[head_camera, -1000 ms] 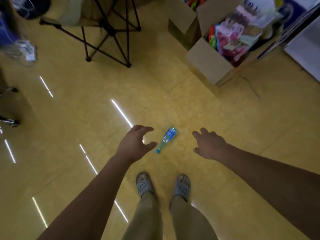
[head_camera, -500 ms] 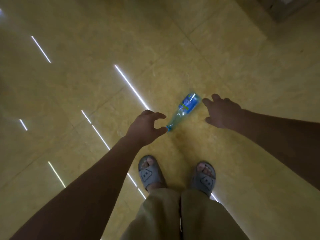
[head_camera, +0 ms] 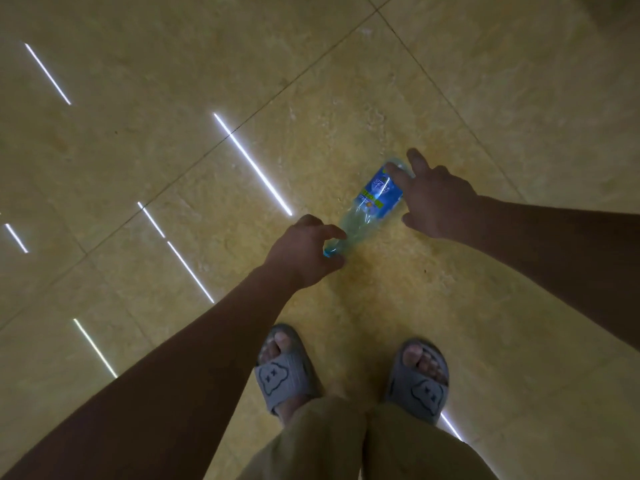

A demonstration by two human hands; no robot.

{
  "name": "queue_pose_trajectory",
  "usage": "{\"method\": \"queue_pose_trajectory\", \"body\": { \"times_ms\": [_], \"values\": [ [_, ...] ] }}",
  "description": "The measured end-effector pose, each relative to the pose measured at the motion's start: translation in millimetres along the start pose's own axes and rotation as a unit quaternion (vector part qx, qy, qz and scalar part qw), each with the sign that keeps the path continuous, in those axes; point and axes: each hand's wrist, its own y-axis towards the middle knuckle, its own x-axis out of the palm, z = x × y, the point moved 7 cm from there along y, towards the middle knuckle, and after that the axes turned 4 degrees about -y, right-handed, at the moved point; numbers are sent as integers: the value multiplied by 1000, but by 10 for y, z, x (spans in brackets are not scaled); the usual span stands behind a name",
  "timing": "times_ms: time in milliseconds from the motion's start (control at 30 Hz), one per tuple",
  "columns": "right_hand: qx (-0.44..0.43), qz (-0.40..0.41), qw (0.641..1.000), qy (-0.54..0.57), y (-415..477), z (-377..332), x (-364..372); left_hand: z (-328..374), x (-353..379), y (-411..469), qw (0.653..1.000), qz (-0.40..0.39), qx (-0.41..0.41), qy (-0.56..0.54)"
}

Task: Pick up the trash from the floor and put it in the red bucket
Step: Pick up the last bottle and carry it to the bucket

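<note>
**Two hands at the bottle, ends bracketed**

Two hands reach down to one plastic bottle [head_camera: 370, 202] lying on its side on the yellow tiled floor [head_camera: 346, 81], ahead of the grey slippers [head_camera: 282, 372].

- Bottle: clear, blue label with a green band, blue cap end nearest the slippers, base pointing away.
- Left hand [head_camera: 304, 252]: at the cap end, thumb and forefinger curled either side of the neck; a firm pinch cannot be confirmed.
- Right hand [head_camera: 434, 199]: at the label end, fingers [head_camera: 398, 174] spread and laid over the bottle's far part, thumb apart from it on the near side. Not closed.
- Bottle rests on the floor between both hands.
- Bright light streaks reflect on the tiles left of the bottle.
</note>
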Motion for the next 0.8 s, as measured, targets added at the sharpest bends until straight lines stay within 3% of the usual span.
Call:
{"method": "queue_pose_trajectory", "body": {
  "times_ms": [400, 600, 800],
  "values": [
    [-48, 22, 998, 27, 368, -112, 397, -249, 672, 221, 997, -75, -4, 25],
    [-57, 2, 993, 100, 67, -72, 136, -68, 147, -170, 999, -8, 30, -14],
    [-46, -11, 992, 121, -357, -49, -672, 440, -558, -709, 996, 16, 89, -15]
  ]
}}
